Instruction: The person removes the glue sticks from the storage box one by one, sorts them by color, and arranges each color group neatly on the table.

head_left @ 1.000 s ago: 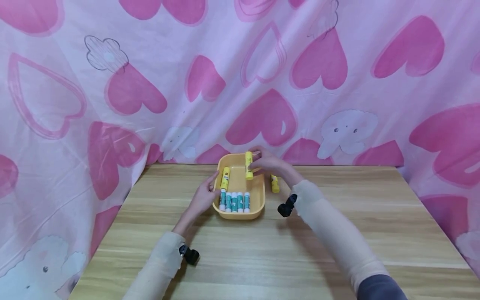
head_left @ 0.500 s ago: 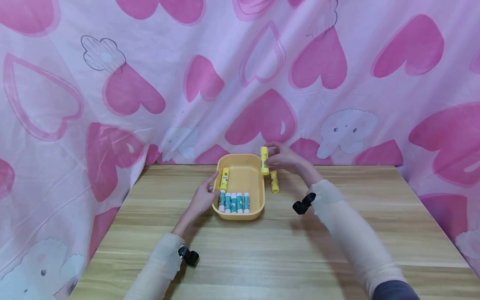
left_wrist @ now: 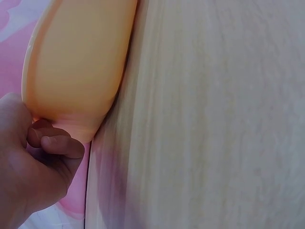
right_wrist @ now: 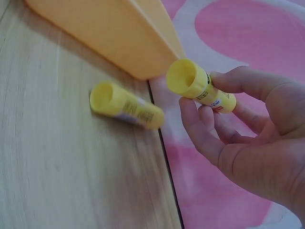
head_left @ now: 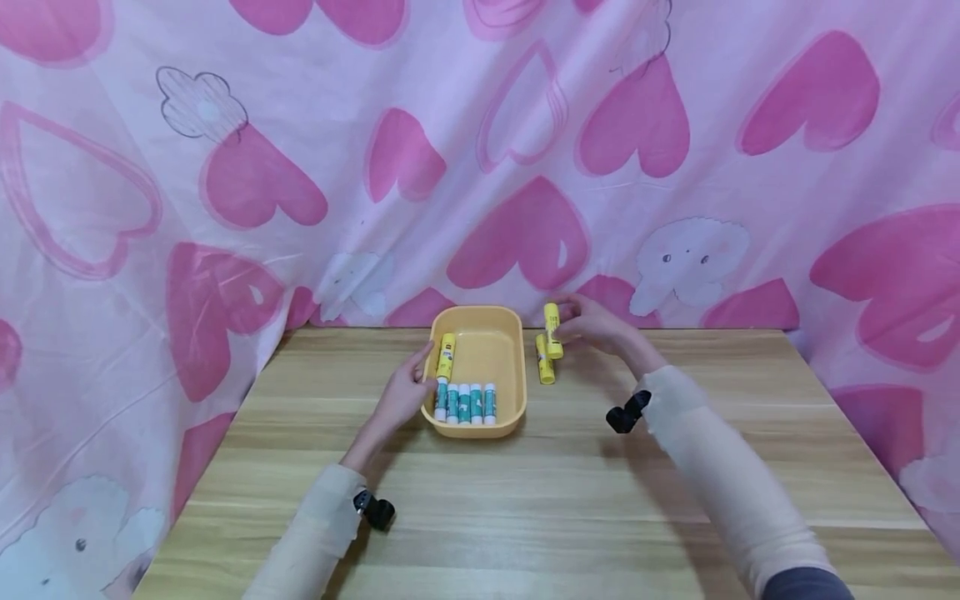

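Note:
My right hand [head_left: 596,323] pinches a yellow glue stick [right_wrist: 202,87] between thumb and fingers, above the table. Just left of it, a second yellow glue stick [right_wrist: 126,106] lies on the wood outside the tray. My left hand [head_left: 403,393] grips the left side of the orange plastic tray [head_left: 519,367], its thumb at the rim and its fingers curled against the outer wall, as the left wrist view [left_wrist: 45,157] shows. Inside the tray, a yellow glue stick [head_left: 446,357] lies along the left wall. Several green-and-white glue sticks [head_left: 465,403] lie side by side at the near end.
The wooden table [head_left: 480,517] reaches back to a pink heart-patterned cloth [head_left: 517,233] hanging behind it. The tray stands close to the table's back edge. Each wrist wears a small black camera [head_left: 628,412].
My right hand has carried the yellow glue stick from over the tray to the right, past its rim, and down beside the one on the table. The left hand keeps its place.

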